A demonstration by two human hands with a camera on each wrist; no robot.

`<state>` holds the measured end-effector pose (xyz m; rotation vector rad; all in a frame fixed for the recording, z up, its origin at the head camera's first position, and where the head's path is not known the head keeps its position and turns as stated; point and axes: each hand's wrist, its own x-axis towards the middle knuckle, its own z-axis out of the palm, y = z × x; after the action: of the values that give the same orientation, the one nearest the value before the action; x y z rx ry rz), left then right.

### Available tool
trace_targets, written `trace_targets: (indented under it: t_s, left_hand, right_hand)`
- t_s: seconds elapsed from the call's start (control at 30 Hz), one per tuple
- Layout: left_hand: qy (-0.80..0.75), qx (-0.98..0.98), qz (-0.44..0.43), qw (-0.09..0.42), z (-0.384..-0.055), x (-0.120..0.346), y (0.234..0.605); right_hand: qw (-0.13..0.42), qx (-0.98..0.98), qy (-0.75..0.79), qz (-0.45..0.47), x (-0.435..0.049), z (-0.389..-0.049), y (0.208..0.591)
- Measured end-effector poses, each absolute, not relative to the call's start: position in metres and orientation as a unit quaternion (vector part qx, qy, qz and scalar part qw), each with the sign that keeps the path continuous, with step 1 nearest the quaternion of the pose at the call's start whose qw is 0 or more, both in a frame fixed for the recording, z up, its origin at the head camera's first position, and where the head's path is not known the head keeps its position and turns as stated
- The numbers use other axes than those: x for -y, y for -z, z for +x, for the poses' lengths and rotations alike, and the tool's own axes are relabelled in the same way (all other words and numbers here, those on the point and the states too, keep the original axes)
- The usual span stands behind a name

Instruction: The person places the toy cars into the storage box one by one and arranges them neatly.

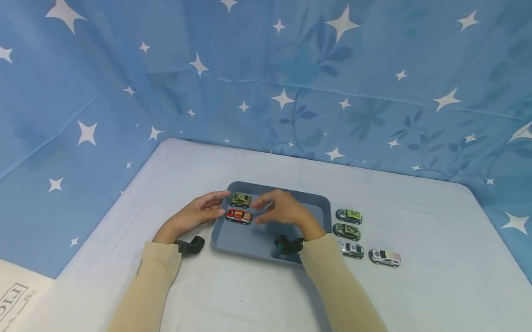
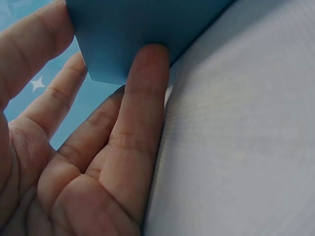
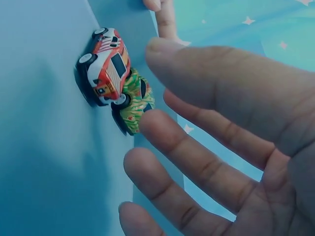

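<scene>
Right hand [image 1: 286, 207] — fingers parted, nothing held — hovers just right of red car [image 1: 239, 216], long axis left-right; left hand [image 1: 196, 213], fingers loosely extended, beside tray [image 1: 244, 241].

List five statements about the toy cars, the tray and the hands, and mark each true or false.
1. The green car and the red-and-white car are inside the tray. True.
2. The right hand holds the red-and-white car. False: it is over the tray, holding no car.
3. The left hand is at the tray's left end. True.
4. The rightmost car is inside the tray. False: it stands outside, on the tabletop.
5. Only two cars are visible. False: six are.
</scene>
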<state>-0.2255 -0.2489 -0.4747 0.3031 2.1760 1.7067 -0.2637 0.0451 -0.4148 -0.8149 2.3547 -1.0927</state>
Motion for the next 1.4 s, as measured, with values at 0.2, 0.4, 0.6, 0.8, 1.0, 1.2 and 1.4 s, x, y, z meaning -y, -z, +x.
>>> trace_targets:
  t_s: [0.2,0.4,0.6,0.8,1.0,1.2,1.4]
  left_hand:
    - [-0.601,-0.771,0.111,0.177,-0.226,0.249,0.475]
    - [-0.598,-0.773,0.114,0.178,-0.226,0.248,0.475]
    - [-0.596,-0.776,0.111,0.174,-0.227,0.249,0.476]
    - [-0.594,-0.777,0.111,0.175,-0.226,0.249,0.476]
    - [-0.593,-0.777,0.11,0.177,-0.226,0.249,0.476]
    - [-0.592,-0.778,0.114,0.177,-0.227,0.25,0.478]
    - [-0.591,-0.779,0.113,0.176,-0.226,0.25,0.477]
  right_hand:
    - [0.222,-0.838,0.404,-0.294,-0.058,-0.261,0.413]
    - [0.235,-0.817,0.427,-0.307,-0.069,-0.26,0.413]
    - [0.246,-0.801,0.438,-0.324,-0.08,-0.257,0.412]
    - [0.247,-0.795,0.443,-0.334,-0.091,-0.255,0.414]
    - [0.237,-0.797,0.443,-0.335,-0.102,-0.252,0.417]
    - [0.232,-0.788,0.46,-0.337,-0.113,-0.25,0.422]
    - [0.222,-0.773,0.49,-0.337,-0.124,-0.249,0.428]
